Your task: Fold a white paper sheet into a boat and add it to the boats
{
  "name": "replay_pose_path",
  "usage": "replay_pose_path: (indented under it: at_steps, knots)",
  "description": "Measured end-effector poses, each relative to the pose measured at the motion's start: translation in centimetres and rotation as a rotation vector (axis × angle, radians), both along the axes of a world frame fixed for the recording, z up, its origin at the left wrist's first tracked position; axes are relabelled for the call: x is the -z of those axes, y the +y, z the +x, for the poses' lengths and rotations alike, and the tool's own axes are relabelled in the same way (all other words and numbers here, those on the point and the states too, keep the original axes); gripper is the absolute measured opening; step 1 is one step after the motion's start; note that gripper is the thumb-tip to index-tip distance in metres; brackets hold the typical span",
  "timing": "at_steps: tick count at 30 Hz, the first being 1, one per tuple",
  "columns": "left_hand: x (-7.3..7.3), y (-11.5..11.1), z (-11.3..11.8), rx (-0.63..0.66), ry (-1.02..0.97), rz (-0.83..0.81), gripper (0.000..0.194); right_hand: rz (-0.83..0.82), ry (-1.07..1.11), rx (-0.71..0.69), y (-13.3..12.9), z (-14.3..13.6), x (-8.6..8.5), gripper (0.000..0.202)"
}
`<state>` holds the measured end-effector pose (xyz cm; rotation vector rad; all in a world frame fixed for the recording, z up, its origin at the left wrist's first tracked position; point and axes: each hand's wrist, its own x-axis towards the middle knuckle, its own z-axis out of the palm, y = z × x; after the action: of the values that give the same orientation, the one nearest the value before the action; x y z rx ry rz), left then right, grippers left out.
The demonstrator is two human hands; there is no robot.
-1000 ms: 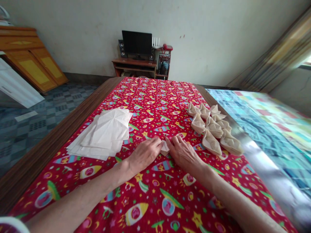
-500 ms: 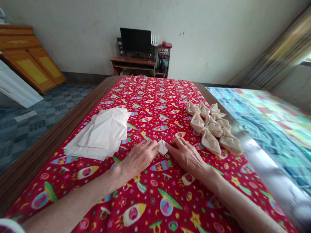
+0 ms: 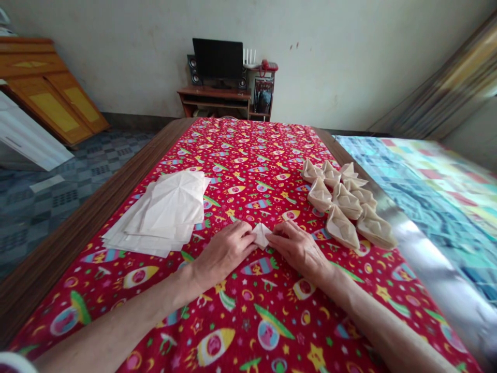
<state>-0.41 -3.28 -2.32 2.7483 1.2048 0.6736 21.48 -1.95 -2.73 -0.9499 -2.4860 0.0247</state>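
A small folded piece of white paper [image 3: 261, 235] lies on the red patterned cloth [image 3: 240, 290], with visible creases meeting near its middle. My left hand [image 3: 229, 246] pinches its left corner between thumb and fingers. From the other side, my right hand [image 3: 297, 246] grips the right corner, fingers curled together. Left of my hands is a stack of creased white paper sheets [image 3: 174, 202], loosely fanned. Several folded paper boats [image 3: 347, 201], cream in colour, sit grouped to the right of my right hand.
The cloth covers a table with brown wooden edges [image 3: 132, 173]. Beyond its far end stands a desk [image 3: 215, 94] with a monitor [image 3: 218, 59], speakers and a red telephone [image 3: 269, 66]. A bed [image 3: 419, 191] runs along the right, a wooden cabinet [image 3: 58, 93] stands at the left.
My fingers have curled in more tightly at the paper's two side corners. The paper stays in nearly the same place. The view has shifted slightly.
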Motion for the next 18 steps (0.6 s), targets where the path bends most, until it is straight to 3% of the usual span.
replay_pose_path:
  at_steps: [5, 13, 18]
  knots:
    - [0.9, 1.0, -0.1, 0.017, -0.246, -0.083, 0.010, -0.097, 0.102, 0.007, 0.2, 0.0, 0.6, 0.020]
    - [0.5, 1.6, 0.2, -0.113, -0.185, -0.163, 0.014, -0.203, 0.136, 0.157, 0.4, -1.3, 0.0, 0.017]
    - [0.5, 1.6, 0.2, -0.125, -0.186, -0.171, 0.013, -0.217, 0.117, 0.158, 0.6, -1.4, -0.2, 0.015]
